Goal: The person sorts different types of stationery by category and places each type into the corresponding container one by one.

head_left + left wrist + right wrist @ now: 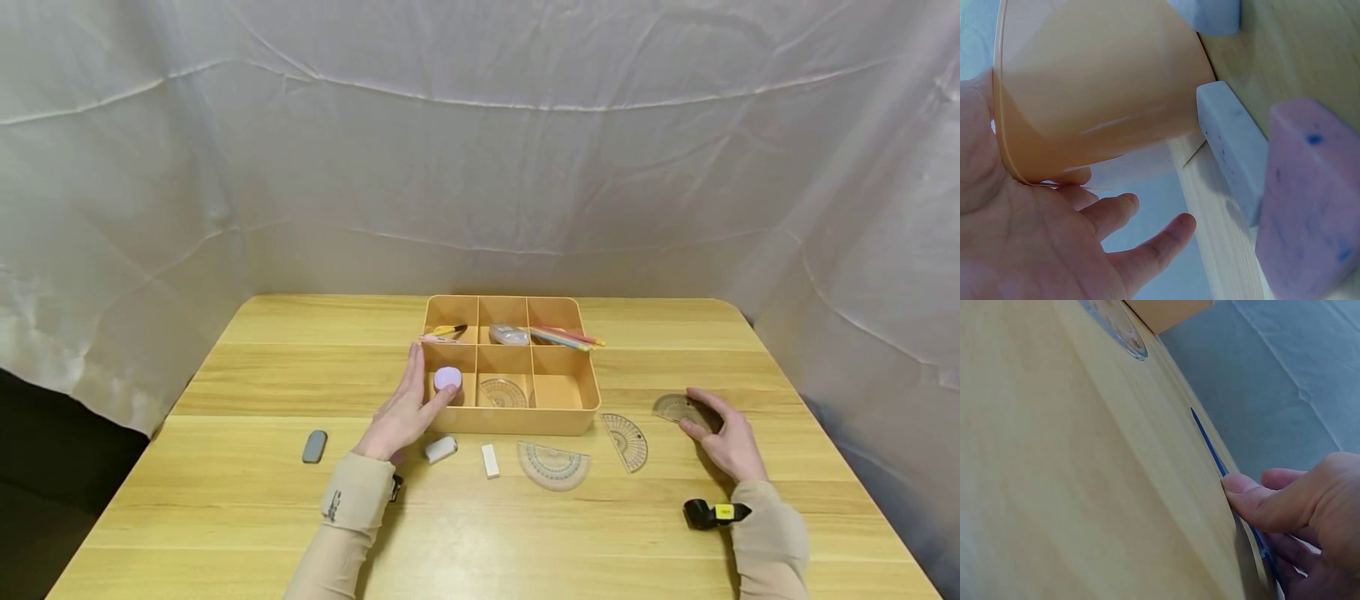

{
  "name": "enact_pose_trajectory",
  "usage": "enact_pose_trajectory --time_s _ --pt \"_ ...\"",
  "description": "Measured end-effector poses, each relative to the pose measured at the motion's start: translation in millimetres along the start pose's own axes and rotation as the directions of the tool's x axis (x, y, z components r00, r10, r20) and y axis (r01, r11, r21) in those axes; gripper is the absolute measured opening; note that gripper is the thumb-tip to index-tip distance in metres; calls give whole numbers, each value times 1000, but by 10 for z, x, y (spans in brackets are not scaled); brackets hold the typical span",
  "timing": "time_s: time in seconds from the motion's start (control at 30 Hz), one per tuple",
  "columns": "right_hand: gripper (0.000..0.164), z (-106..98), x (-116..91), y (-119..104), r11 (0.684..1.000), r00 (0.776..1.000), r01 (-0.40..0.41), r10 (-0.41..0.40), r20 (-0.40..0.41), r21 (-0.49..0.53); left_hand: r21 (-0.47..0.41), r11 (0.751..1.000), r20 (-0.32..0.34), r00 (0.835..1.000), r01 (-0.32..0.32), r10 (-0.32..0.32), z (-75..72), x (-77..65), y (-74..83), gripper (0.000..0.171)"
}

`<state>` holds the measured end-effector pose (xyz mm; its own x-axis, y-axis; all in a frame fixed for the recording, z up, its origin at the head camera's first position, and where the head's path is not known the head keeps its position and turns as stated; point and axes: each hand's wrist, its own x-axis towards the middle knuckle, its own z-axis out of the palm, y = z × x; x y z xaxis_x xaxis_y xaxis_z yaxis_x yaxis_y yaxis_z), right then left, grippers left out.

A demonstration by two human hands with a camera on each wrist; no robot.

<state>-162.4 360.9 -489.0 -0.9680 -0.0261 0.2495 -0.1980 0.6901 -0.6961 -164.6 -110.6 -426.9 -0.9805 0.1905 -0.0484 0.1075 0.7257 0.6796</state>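
Clear plastic protractor (669, 406) is what the right hand (726, 432) has, pinched between thumb and fingers over on the right side of the table (600, 542). Left hand (401, 414) is open, fingers loose along the outside of the orange organiser (517, 422), palm against its left edge, thumb near a round lavender thing (447, 377) in the front-left compartment. Just left of the pinched one there's a second protractor (626, 442), then a bigger one (555, 467) in front of the box, plus a white block (491, 461). Pencils (562, 336) poke out of the back-right slot, and a grey block (315, 447) sits off to the left.
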Motion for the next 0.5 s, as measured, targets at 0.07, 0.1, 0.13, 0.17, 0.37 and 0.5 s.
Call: enact_pose_trajectory --time_s 0.07,0.1,0.13,0.17,0.37,0.5 --pt "50 8 3 6 1000 1000 10 -10 -9 -6 5 1000 -5 1000 -4 4 1 -1 2 90" --pt "50 12 7 5 1000 1000 15 -15 -13 -5 6 1000 -6 1000 -5 5 2 -1 2 90" --pt "51 15 11 2 1000 1000 17 -17 -15 -4 5 1000 -7 1000 -8 8 3 -1 1 90" --pt "51 18 16 -4 1000 1000 20 -20 -18 -4 5 1000 -9 1000 -12 12 3 -2 -1 90" --pt "54 26 41 -44 1000 999 17 -17 -31 4 0 1000 -6 1000 -14 14 6 -1 -12 90" --pt "58 22 59 -82 1000 999 -14 14 -38 6 -11 1000 -16 1000 -19 19 12 -4 -13 91"
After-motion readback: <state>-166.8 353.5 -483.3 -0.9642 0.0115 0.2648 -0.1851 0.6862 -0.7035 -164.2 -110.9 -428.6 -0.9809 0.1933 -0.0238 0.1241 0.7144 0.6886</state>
